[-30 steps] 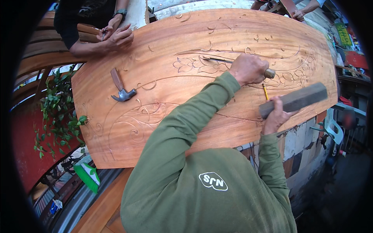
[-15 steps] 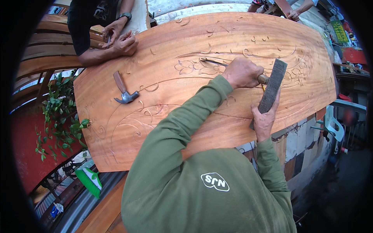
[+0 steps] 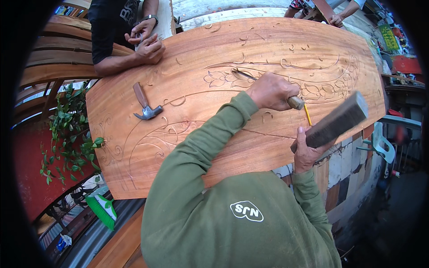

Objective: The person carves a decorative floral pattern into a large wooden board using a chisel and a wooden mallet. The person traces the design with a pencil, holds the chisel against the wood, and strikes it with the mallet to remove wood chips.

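My left hand (image 3: 273, 91) is closed round a carving chisel (image 3: 295, 102). Its wooden handle end sticks out toward the right, and its thin metal blade points left onto a carved flower. My right hand (image 3: 308, 154) grips a dark rectangular wooden block (image 3: 338, 121), raised at a slant over the panel's near right part, its far end blurred and apart from the chisel handle. Beneath both hands lies a broad reddish-brown wooden panel (image 3: 187, 71) with carved flowers, leaves and scrolls. A yellow pencil (image 3: 308, 115) shows between my hands, partly hidden.
A claw hammer (image 3: 149, 111) and curled wood shavings lie on the panel. Another person's hands (image 3: 149, 47) rest at its far left edge; a further person's hand (image 3: 336, 20) is at the far right. A leafy plant (image 3: 71, 129) and a green brush (image 3: 102, 210) are at left.
The block in my right hand has swung right and tilted away from the chisel handle. My left hand has shifted slightly left. The other person's hands at far left have moved a little.
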{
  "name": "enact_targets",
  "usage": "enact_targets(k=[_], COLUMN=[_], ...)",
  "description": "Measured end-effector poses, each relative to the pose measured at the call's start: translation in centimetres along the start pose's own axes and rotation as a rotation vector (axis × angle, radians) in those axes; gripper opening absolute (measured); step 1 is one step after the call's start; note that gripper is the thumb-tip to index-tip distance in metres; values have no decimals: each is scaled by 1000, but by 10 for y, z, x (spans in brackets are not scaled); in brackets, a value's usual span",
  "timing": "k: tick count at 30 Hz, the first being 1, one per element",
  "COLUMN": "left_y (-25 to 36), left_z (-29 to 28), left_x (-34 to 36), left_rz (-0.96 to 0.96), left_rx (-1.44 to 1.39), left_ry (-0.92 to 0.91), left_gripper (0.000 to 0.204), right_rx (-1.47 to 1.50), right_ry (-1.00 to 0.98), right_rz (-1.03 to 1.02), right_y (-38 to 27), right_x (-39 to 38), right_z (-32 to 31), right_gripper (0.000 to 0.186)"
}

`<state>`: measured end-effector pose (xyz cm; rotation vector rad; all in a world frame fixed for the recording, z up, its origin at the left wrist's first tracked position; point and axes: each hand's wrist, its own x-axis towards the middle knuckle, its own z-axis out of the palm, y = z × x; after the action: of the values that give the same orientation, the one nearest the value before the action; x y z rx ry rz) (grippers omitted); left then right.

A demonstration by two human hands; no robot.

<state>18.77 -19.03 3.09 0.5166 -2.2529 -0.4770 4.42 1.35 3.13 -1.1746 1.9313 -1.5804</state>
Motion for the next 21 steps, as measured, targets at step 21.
enact_targets(k=[21], left_y=[-5], left_z=[-47], left_x=[-45], left_rz=[214], left_rx=[-67], left_ry=[-121], left_gripper=[26], right_rx=[-574], right_ry=[-164], right_rz=[-899], right_y=[-2], right_x=[-1], right_z=[14], right_gripper=[114])
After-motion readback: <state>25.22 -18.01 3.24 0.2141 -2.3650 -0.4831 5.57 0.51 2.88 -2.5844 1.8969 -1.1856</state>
